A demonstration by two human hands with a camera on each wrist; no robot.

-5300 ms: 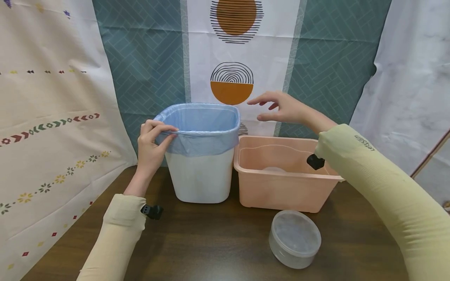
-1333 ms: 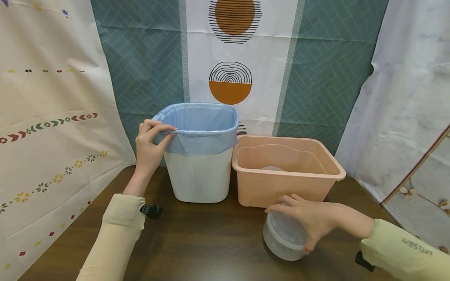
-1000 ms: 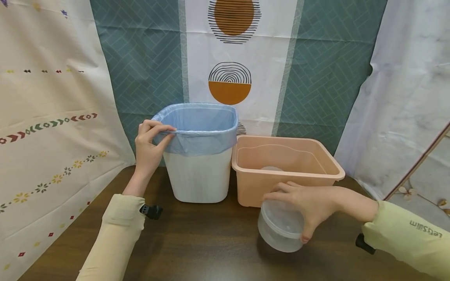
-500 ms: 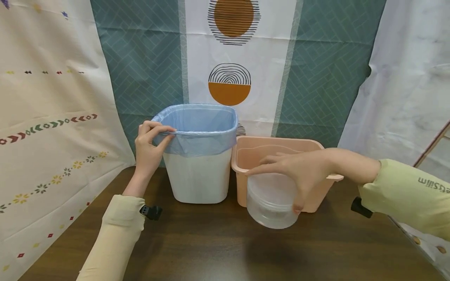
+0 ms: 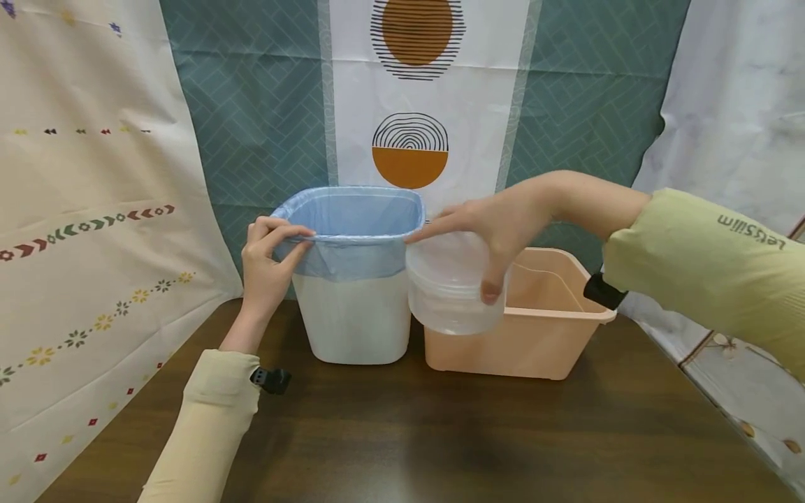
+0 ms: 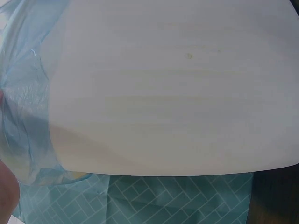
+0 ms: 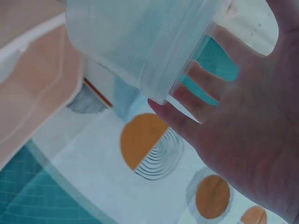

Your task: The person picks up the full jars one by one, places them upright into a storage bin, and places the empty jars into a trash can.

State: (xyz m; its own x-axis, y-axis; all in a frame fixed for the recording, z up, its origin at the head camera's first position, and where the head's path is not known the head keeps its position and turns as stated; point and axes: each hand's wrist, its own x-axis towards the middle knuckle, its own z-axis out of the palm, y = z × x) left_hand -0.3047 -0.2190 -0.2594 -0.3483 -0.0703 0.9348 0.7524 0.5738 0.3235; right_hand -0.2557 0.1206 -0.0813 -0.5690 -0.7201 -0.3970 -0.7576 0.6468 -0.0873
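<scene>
My right hand (image 5: 487, 227) grips a round clear plastic container (image 5: 455, 304) by its lid edge, thumb on the near side and fingers across the far side. The container hangs in the air, overlapping the bin's right side and the tub's left end in the head view. In the right wrist view the fingers spread along the rim of the container (image 7: 117, 42). With thumb and fingers, my left hand (image 5: 270, 258) pinches the front-left rim of a white trash bin (image 5: 355, 318), where a blue bag (image 5: 358, 260) folds over the edge. The bag lines the bin.
A peach plastic tub (image 5: 503, 349) stands just right of the bin on the dark wooden table (image 5: 352, 433). Patterned cloth (image 5: 251, 105) hangs behind both, and more cloth closes off the left and right sides.
My right hand came down from above the tub, took hold of the clear container, lifted it off the table and carried it up and left toward the bin. The left hand stayed at the rim.
</scene>
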